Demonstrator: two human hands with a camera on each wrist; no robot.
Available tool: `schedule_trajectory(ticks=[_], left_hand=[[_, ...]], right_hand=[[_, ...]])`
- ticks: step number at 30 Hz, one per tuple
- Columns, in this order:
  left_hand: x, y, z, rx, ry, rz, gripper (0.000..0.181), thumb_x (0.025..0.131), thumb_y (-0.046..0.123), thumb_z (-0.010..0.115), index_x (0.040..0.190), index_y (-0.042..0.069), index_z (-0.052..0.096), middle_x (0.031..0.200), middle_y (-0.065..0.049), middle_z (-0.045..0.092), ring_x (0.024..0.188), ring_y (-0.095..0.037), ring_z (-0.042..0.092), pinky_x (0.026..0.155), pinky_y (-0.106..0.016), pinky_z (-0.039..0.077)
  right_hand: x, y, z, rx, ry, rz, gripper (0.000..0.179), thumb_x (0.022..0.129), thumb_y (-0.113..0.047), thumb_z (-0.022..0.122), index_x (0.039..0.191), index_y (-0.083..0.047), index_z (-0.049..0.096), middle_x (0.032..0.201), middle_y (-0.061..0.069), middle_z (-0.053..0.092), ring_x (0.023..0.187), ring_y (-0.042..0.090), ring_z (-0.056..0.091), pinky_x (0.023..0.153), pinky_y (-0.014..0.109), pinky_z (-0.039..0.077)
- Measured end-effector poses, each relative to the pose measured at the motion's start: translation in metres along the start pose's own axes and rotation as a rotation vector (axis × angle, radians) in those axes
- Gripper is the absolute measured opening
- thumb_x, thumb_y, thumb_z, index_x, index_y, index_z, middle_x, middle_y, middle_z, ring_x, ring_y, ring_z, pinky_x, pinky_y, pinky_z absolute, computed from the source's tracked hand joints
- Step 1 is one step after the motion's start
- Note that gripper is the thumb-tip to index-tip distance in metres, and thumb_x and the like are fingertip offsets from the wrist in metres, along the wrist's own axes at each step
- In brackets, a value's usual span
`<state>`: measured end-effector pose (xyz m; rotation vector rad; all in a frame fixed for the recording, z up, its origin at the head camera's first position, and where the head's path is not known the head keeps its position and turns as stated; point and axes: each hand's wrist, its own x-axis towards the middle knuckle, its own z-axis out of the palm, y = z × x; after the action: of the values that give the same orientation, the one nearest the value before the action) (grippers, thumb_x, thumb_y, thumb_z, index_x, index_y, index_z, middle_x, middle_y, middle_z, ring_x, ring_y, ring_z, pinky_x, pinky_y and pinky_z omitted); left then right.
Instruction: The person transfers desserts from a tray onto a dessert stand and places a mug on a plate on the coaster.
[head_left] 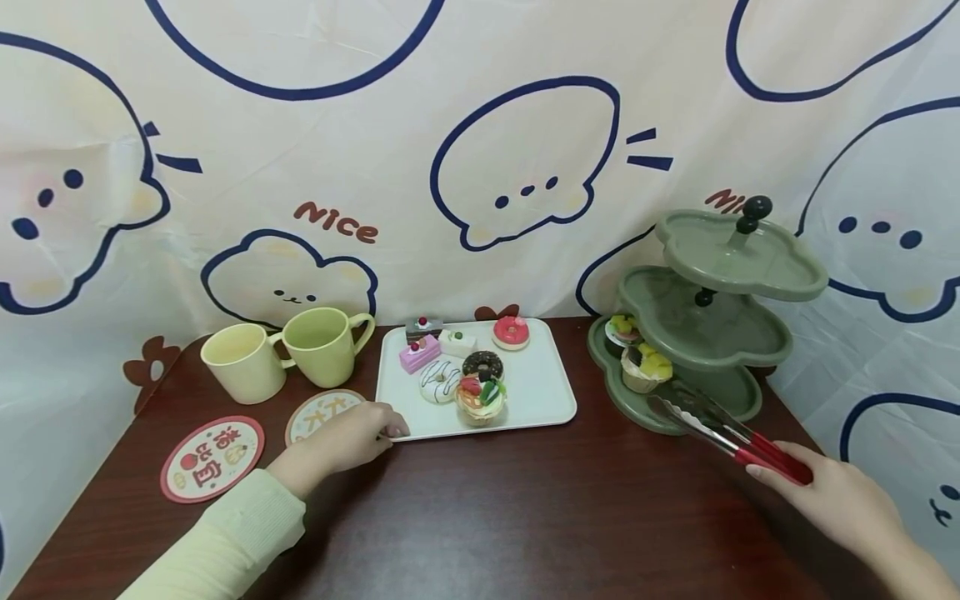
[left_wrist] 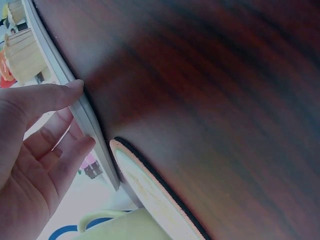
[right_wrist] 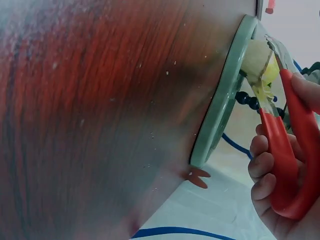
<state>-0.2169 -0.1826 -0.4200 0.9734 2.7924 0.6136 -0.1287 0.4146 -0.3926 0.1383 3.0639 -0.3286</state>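
Note:
My left hand is at the near left corner of a white tray, thumb and fingers pinching its rim, as the left wrist view also shows. Donuts, small cake slices and a fruit-topped cupcake lie on the tray. My right hand grips red-handled metal tongs. The tongs' tips stand apart beside a yellow-topped cupcake on the bottom tier of a green tiered stand. Another cupcake sits behind it on the same tier.
Two mugs, a cream one and a green one, stand left of the tray. A round red-edged coaster and a second coaster lie before them. A patterned cloth hangs behind the dark wooden table.

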Motion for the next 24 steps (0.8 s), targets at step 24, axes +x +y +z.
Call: schedule_trajectory(ticks=[24], left_hand=[[-0.001, 0.002, -0.001, 0.002, 0.009, 0.014, 0.023, 0.084, -0.01, 0.072, 0.098, 0.008, 0.077, 0.089, 0.002, 0.068, 0.085, -0.013, 0.065, 0.076, -0.034, 0.056]], right_hand=[[0.009, -0.066, 0.0, -0.003, 0.114, -0.264, 0.068, 0.087, -0.057, 0.075, 0.127, -0.002, 0.07, 0.091, 0.011, 0.073, 0.071, 0.019, 0.059, 0.055, 0.036, 0.042]])
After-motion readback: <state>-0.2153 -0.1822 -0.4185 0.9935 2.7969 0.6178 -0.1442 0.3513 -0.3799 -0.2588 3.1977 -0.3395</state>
